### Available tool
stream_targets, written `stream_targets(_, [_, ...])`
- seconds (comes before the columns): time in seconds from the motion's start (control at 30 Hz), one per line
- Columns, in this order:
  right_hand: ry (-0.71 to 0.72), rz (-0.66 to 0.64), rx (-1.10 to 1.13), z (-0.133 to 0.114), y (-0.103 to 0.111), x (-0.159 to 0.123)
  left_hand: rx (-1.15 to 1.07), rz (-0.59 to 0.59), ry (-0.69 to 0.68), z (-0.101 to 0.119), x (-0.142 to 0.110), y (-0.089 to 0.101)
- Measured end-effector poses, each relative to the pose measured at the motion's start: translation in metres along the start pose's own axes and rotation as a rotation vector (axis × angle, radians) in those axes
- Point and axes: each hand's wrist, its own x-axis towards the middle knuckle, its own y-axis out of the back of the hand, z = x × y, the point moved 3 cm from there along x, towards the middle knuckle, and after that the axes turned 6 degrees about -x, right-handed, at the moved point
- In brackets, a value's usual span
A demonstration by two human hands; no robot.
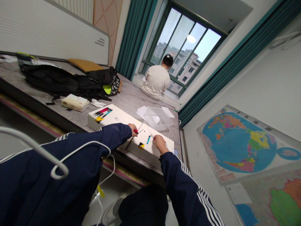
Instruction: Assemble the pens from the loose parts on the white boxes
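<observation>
My left hand (133, 129) is closed on a red pen part (135, 131), above the seam between two white boxes. Beside its fingertips a thin dark stick, like a refill, points to the right. Over the right-hand white box (164, 141), my right hand (160, 144) has its fingers pinched together at some small, pale pieces. What it grips is too small to make out. Just left of those fingers lies a teal pen barrel (148, 139), with tiny parts around it. Several red, black and blue pens (103, 112) rest in a row on the left-hand white box (121, 117).
Behind the boxes is a clear plastic bin (158, 118) with white papers around it. A tissue pack (75, 102) and a black backpack (68, 78) lie on the grey bed cover (127, 91). A person (156, 80) sits by the window. A white cable (88, 142) crosses my left sleeve.
</observation>
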Motion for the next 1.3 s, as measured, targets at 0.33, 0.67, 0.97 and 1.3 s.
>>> stream_targets(0.33, [-0.019,-0.089,-0.07,-0.009,0.0,-0.001,-0.003,-0.024,-0.021,0.005,-0.004,0.003])
stream_targets(0.67, [0.091,-0.077,-0.101,-0.018,0.002,-0.005,0.014,0.026,-0.017,0.009,-0.004,0.009])
stream_targets(0.97, [0.057,0.058,-0.012,-0.011,0.004,-0.014,-0.017,0.029,-0.027,0.007,-0.002,0.008])
stream_targets(1.3, [0.041,0.283,0.395,-0.014,0.015,-0.046,-0.001,0.052,-0.041,0.008,-0.008,0.009])
